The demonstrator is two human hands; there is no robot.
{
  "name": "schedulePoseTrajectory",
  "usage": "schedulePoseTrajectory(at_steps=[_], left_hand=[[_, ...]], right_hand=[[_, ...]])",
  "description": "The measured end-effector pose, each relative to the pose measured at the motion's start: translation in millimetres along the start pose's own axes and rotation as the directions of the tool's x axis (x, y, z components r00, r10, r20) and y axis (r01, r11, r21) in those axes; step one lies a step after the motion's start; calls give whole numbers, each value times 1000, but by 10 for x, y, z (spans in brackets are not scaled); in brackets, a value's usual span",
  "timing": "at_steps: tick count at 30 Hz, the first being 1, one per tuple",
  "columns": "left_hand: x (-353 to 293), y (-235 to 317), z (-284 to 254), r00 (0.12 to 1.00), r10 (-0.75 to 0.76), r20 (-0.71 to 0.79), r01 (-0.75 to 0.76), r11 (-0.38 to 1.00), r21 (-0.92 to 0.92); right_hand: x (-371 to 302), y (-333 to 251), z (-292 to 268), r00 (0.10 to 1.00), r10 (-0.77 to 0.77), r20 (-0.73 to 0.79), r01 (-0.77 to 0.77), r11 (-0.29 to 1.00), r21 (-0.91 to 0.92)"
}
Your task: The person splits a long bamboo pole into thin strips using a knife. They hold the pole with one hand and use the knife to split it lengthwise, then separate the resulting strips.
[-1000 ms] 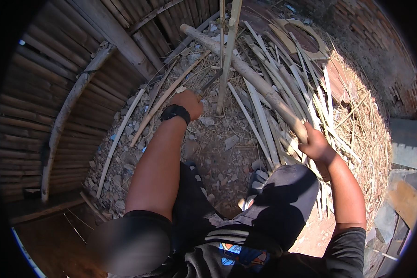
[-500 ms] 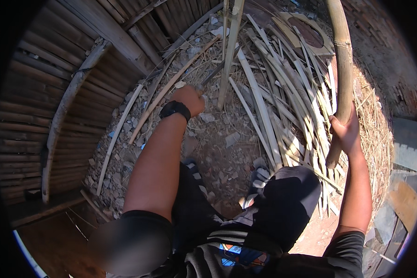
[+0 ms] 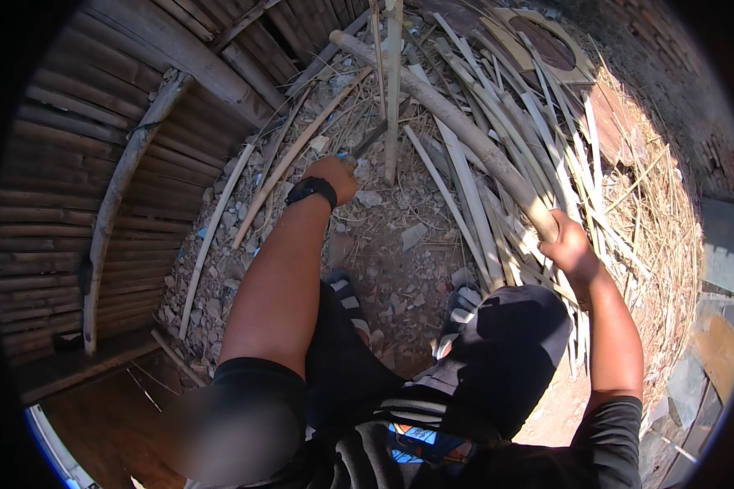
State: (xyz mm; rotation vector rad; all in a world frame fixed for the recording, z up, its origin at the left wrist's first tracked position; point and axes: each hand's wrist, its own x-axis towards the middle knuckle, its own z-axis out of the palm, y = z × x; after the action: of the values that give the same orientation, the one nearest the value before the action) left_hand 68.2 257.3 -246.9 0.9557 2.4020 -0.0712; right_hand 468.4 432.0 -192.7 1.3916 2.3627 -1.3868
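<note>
In the middle of the view my left hand (image 3: 333, 178), with a dark band on its wrist, is closed round the handle of a large knife (image 3: 369, 141). Its dark blade meets an upright split bamboo piece (image 3: 392, 106). My right hand (image 3: 571, 247) grips the near end of a thick bamboo pole (image 3: 481, 147). That pole slants up to the left and crosses the upright piece near the blade's far end. Whether pole and blade touch, I cannot tell.
Many split bamboo strips (image 3: 465, 191) lie heaped at the right. Rubble (image 3: 220, 236) and single strips cover the ground at left, beside a slatted bamboo wall (image 3: 49, 212). A board with a round hole (image 3: 583, 69) lies at the far right. My sandalled feet stand below.
My right hand has swung the bamboo pole from upright at the right down and left across the upright bamboo. My left hand with the knife has stayed nearly in place.
</note>
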Motion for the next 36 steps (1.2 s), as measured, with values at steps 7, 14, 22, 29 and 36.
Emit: schedulePoseTrajectory(at_steps=[7,14,22,29,36], left_hand=[[93,-76,156,999,-8,-51,5,998,-63],[131,19,238,999,-41,32,42,999,-35],[133,-39,507,993,-85,79,80,995,62],[205,37,502,986,-107,126,106,994,18],[373,121,642,984,-71,161,66,997,35]], right_hand=[[46,-109,-435,934,-174,-313,229,963,145],[68,594,305,989,4,145,44,944,-327],[11,845,517,997,-54,51,55,998,-24],[-27,741,63,974,-113,-197,136,984,112],[79,2054,600,999,-18,47,17,999,39]])
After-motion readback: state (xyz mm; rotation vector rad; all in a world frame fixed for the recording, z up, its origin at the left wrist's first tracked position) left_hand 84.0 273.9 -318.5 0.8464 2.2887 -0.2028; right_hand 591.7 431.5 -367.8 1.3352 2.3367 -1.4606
